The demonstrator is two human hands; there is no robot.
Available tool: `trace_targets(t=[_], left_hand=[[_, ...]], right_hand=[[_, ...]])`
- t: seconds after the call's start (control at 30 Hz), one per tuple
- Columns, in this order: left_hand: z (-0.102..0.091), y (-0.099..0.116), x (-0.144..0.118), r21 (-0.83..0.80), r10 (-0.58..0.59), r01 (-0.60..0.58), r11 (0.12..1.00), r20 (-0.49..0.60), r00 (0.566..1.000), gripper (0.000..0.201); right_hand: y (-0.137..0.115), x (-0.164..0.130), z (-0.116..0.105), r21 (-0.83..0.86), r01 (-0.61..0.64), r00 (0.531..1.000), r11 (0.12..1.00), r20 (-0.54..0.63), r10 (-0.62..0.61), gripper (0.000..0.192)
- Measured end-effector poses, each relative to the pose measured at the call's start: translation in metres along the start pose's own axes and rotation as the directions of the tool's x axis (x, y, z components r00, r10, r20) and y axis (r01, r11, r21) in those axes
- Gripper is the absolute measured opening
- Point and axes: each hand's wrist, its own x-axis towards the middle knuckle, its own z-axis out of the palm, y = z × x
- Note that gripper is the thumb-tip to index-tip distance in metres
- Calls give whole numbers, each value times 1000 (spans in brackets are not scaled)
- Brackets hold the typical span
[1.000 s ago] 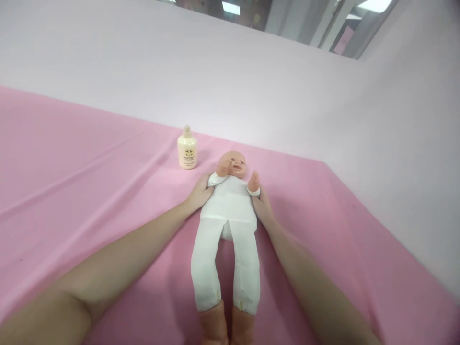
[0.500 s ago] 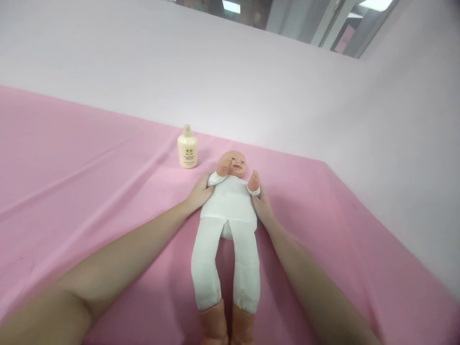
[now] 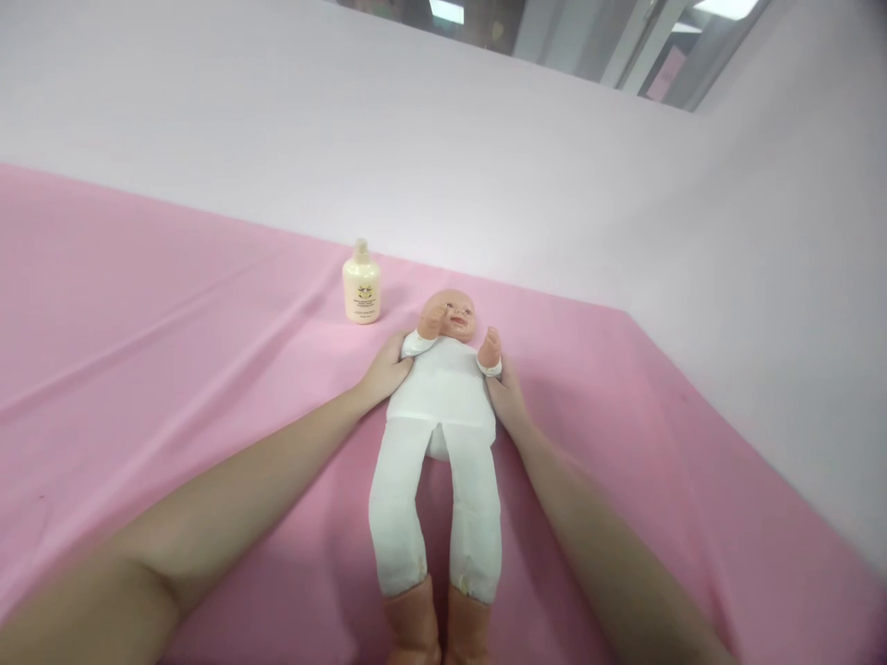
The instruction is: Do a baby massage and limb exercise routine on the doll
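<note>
The left hand (image 3: 385, 372) lies cupped against the baby doll (image 3: 443, 434) at its shoulder, fingers curved round the white sleeve just under the doll's raised arm. The right hand (image 3: 508, 394) mirrors it on the other flank, palm pressed flat to the torso, its fingertips tucked behind the cloth body and hidden, so how far they wrap cannot be told. Between them the two hands flank the chest from 9 o'clock and 3 o'clock.

The doll lies on its back along the middle of the bench, head toward 12 o'clock, booted feet toward 6 o'clock at the bottom edge of the view. It wears a white one-piece suit, fully on; both little fists are up beside the face. It rests on the pink cloth (image 3: 173, 369), not lifted, as far as can be seen.

At about 11 o'clock from the doll's head, near but apart, a cream lotion bottle (image 3: 361, 288) stands upright with its cap on. Judging from that, the doll is laid out and steadied, the suit not opened and the lotion untouched, so nearly all of the handling looks yet to come.

A pale partition (image 3: 485, 157) rises behind the bench.
</note>
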Motion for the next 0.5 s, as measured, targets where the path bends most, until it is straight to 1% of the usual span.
trace_targets(t=[0.17,0.5], left_hand=[[-1,2,-1,-12,-26,26,1000,0,1000,52],[-1,-3,-1,-6,4,-4,1000,5,1000,51]], right_hand=[[1,1,0,-9,-7,1000,1000,-6,7,59],[1,0,1,3,-14,1000,1000,-12,14,60]])
